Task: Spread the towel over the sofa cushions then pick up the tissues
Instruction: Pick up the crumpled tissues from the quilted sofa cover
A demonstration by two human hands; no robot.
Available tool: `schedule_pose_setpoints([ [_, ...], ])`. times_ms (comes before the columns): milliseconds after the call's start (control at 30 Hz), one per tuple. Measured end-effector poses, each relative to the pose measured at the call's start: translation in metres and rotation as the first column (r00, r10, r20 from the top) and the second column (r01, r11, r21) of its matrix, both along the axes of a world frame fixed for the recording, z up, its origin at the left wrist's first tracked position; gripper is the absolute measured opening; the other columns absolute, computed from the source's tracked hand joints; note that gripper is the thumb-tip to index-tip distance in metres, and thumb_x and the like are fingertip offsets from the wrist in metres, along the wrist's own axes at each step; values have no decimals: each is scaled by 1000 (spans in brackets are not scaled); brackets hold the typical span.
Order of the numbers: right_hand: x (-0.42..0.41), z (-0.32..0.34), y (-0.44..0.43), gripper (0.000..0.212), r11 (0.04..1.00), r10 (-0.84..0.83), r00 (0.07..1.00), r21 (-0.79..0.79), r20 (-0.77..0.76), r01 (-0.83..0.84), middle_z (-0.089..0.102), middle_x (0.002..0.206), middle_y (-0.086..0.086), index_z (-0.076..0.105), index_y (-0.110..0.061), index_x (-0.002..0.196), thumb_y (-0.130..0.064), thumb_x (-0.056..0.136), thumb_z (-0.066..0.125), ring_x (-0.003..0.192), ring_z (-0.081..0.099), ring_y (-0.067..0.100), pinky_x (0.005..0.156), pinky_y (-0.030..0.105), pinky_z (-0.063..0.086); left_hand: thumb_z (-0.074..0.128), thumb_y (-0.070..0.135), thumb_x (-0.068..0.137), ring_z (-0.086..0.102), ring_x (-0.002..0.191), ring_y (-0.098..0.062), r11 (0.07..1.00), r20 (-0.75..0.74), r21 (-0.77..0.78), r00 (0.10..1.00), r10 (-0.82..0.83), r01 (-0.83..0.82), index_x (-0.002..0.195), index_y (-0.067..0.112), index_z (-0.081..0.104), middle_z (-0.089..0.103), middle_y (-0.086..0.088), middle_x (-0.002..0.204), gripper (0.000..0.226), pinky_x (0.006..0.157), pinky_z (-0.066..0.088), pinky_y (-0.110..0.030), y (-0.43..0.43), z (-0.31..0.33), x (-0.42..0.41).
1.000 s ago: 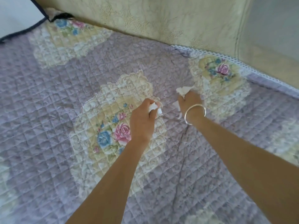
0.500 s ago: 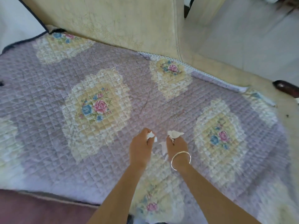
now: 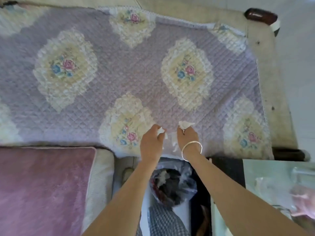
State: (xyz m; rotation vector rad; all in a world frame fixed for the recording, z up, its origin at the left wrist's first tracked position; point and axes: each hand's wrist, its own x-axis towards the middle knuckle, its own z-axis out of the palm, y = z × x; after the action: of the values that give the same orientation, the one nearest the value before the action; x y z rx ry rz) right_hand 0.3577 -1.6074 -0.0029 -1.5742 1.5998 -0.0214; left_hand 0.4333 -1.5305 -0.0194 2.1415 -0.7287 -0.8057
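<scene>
Beige sofa [image 3: 260, 53], pale floor [image 3: 296, 68].

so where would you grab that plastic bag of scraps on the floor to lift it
By the loose rim of the plastic bag, coming straight down from above. It sits upright with its mouth open towards the camera between the sofa and the glass table, so the sides are hemmed in. Both the left hand and the right hand are holding tissues.
</scene>
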Motion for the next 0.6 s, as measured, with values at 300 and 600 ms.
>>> schedule_pose_setpoints([
  [300, -101, -117, 65, 31, 963, -174, 978, 186, -115, 193, 66, 108, 23, 59, 3, 104, -25, 94, 49, 98, 60, 37, 78, 36, 45, 42, 15, 95, 57, 90, -34, 965, -142, 210, 981, -129, 158, 98, 1, 52, 59, -16, 89, 17, 68, 37, -32, 44, -113, -90],
  [600, -151, -287, 128, 35, 851, -349, 919, 348, -185, 393, 65, 118, 17, 60, -3, 113, -29, 89, 57, 109, 59, 32, 68, 17, 35, 44, 26, 95, 50, 120, -30, 874, -294, 394, 940, -175, 286, 126, 4, 46, 56, -18, 127, 38, 92, 35, -28, 86, -274, -150],
])
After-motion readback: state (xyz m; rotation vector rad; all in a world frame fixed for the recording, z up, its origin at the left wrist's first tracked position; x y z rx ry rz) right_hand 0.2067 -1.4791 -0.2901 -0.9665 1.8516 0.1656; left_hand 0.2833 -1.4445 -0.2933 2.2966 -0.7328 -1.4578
